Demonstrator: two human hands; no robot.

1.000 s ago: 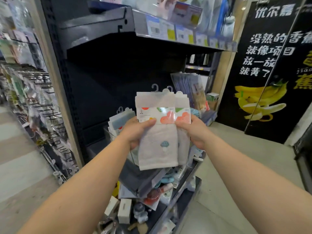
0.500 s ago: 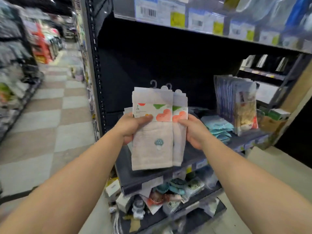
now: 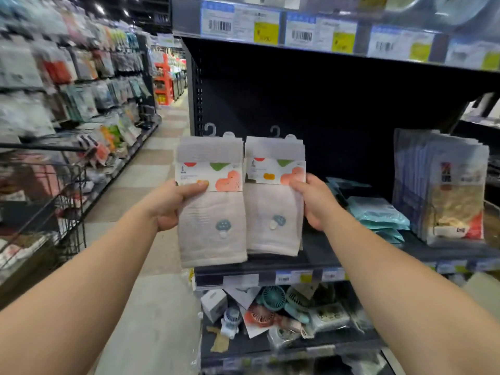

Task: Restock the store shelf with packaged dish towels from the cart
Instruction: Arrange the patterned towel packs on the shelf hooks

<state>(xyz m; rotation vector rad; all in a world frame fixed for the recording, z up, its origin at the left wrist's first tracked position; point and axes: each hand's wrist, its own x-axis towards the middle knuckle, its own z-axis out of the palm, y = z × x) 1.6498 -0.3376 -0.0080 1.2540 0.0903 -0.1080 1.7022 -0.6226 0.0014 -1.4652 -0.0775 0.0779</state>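
My left hand (image 3: 169, 203) grips a stack of packaged dish towels (image 3: 213, 226), pale fabric with a blue mushroom and a white card band. My right hand (image 3: 315, 203) grips a second stack of the same towels (image 3: 273, 223) beside it. Both stacks hang upright, side by side, in front of the dark store shelf (image 3: 270, 262), above its left part. Plastic hooks stick up from the tops of the packs. The wire cart (image 3: 62, 201) stands at the far left, with goods inside that are too blurred to name.
On the shelf to the right lie teal packets (image 3: 378, 215) and upright flat packs (image 3: 446, 185). The shelf above carries price labels (image 3: 240, 25). Small fans and boxes (image 3: 270, 307) crowd the lower shelf. An aisle with hanging goods runs off to the left.
The single bundle held by both hands has been split into two stacks, one in each hand, now side by side. The view has swung left and closer to the shelf.
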